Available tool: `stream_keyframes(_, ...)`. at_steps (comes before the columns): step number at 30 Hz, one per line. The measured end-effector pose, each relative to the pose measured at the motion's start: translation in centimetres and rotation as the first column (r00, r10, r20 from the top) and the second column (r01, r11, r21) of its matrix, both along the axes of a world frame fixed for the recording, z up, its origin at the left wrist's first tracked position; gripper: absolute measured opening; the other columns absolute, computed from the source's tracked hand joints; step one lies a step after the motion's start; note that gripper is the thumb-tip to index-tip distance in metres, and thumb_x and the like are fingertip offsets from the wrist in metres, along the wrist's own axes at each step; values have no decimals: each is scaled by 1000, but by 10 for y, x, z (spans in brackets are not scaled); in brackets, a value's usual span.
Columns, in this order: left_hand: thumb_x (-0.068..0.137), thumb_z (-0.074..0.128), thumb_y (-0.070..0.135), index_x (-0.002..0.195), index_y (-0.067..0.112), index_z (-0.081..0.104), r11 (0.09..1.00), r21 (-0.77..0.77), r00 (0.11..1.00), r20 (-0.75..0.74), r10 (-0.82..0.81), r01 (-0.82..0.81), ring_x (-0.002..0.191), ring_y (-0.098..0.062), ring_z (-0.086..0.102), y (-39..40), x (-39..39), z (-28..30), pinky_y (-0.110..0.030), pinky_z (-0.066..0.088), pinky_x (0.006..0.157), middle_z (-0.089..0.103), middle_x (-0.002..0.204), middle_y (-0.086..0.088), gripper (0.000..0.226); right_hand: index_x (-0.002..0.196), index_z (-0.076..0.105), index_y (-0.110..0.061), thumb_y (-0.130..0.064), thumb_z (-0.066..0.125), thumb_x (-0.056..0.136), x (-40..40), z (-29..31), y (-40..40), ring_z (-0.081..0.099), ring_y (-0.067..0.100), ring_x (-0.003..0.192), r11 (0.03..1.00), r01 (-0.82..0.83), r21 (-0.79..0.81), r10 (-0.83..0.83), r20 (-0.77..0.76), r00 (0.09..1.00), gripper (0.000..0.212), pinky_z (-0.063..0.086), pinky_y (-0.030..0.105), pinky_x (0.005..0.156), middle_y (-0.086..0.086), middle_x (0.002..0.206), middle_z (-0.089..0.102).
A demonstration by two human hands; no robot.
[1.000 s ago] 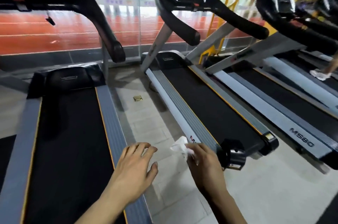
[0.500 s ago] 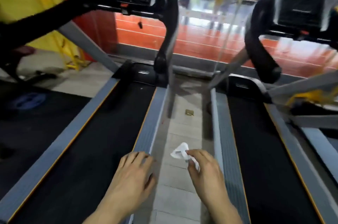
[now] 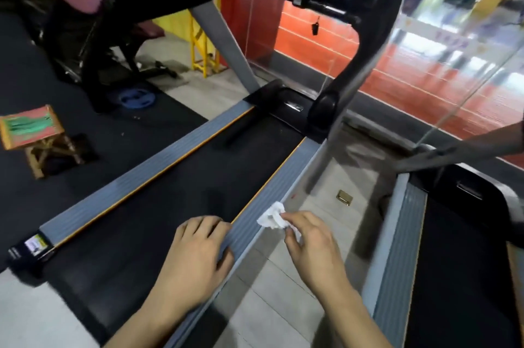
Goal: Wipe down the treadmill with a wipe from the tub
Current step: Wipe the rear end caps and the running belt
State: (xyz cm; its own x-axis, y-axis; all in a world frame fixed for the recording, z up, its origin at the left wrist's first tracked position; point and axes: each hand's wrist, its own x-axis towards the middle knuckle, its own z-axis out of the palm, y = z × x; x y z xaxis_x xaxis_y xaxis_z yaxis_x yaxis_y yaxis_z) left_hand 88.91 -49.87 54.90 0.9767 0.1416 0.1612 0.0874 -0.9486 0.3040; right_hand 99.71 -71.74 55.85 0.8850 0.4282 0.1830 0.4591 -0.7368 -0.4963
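The right hand (image 3: 314,245) pinches a crumpled white wipe (image 3: 271,215) at its fingertips, with the wipe at the hand's 11 o'clock, touching or just above the outer edge of the treadmill's grey side rail (image 3: 272,186). The rail's long axis runs from 7 to 1 o'clock, so the next stroke likely follows it. The left hand (image 3: 195,259) rests flat, fingers relaxed, across belt (image 3: 158,205) and rail. No tub is in view.
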Motion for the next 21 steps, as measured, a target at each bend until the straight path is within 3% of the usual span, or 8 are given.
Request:
stream_keyframes(5,87,47,41,116,24,66,995,-15,995,20,94,-94,113,-23,54,5,38,-13,-37,37,99,61,120,4,39,124,67,-31,-17,62,95,48,-10,12,54,4,99,998,-57,-37,56,-42,998,32,49,26,90,-18,112,61)
stream_keyframes(9,89,43,40,123,19,67,983,-10,982,-50,182,-182,124,-33,57,5,55,-36,-48,48,100,62,131,-6,46,123,67,-32,-18,62,96,84,-31,28,53,1,99,983,-172,-63,167,-76,983,31,49,28,91,-18,115,62)
stream_keyframes(14,88,41,43,127,19,66,945,-29,936,-149,319,-327,126,-35,57,-9,68,-81,-50,48,101,63,133,-8,52,120,67,-34,-20,58,97,126,-74,42,55,1,101,948,-314,-45,302,-173,937,29,46,25,91,-24,114,58)
stream_keyframes(19,88,38,43,126,16,64,902,-27,883,-216,416,-431,125,-36,54,-37,78,-131,-48,45,104,61,132,-9,53,115,71,-24,-10,63,92,158,-133,41,59,5,97,897,-442,-25,432,-161,887,28,35,1,84,-15,110,63)
stream_keyframes(21,89,37,43,124,16,64,886,-29,867,-224,445,-463,125,-35,54,-52,87,-155,-48,44,104,60,132,-10,51,117,70,-25,-10,63,93,174,-158,38,58,3,99,879,-474,-57,457,-182,871,29,32,-1,83,-17,111,62)
